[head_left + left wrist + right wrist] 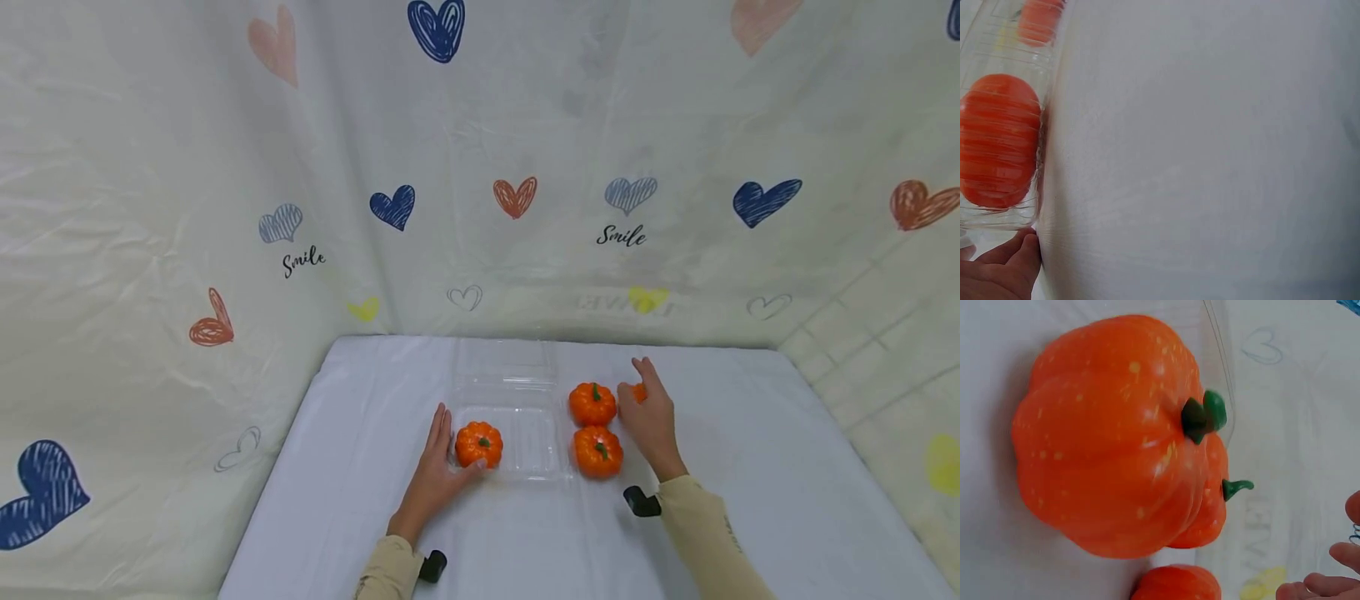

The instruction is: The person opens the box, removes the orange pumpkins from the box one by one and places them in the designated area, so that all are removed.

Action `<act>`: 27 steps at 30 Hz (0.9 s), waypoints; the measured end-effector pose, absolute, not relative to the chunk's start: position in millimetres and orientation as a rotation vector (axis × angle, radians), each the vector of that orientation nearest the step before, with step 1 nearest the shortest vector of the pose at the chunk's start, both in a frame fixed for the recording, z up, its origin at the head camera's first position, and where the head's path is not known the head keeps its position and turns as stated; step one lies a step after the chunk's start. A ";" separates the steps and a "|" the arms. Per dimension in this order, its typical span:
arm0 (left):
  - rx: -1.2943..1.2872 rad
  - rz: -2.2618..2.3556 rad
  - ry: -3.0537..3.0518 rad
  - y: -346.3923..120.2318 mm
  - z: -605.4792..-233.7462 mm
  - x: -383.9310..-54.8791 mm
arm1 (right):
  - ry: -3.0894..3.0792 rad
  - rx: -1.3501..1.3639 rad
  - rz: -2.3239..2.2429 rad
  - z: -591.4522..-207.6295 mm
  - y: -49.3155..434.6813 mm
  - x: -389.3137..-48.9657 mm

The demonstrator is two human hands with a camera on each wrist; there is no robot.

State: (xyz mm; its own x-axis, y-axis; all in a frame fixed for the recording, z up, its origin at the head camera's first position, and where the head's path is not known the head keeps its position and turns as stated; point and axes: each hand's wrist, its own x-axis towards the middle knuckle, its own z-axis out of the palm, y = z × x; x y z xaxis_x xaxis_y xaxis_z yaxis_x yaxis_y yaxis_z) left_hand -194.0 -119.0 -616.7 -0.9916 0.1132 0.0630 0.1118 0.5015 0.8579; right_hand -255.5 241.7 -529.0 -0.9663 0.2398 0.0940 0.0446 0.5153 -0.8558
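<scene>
A clear plastic clamshell box (534,442) lies with its lid raised at the back. One orange toy pumpkin (479,444) sits in its left part, also visible through the ribbed wall in the left wrist view. My left hand (435,483) rests at the box's left front corner, fingers straight along the side and thumb at the front. Right of the box stand two more pumpkins, one at the back (592,404) and one in front (597,452). My right hand (651,421) hovers with spread fingers at another pumpkin (639,392), partly hidden; the right wrist view shows a gap between them.
A white cloth covers the table (337,467). Behind it hangs a curtain (517,267) printed with hearts and words. A small black device (642,502) sits at the right wrist and a similar black piece (432,567) at the left.
</scene>
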 end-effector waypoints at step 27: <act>0.182 1.553 2.716 -117.6 -613.6 -191.8 | -2.761 0.250 1.635 -536.7 143.5 -246.0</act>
State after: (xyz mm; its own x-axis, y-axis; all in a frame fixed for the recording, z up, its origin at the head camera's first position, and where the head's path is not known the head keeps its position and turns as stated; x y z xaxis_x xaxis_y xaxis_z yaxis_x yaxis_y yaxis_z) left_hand -191.8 -117.6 -613.6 -0.9932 0.1045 0.0510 0.0970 0.5018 0.8595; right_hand -246.0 143.5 -536.7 -0.9850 -0.1723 0.0132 -0.0944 0.4726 -0.8762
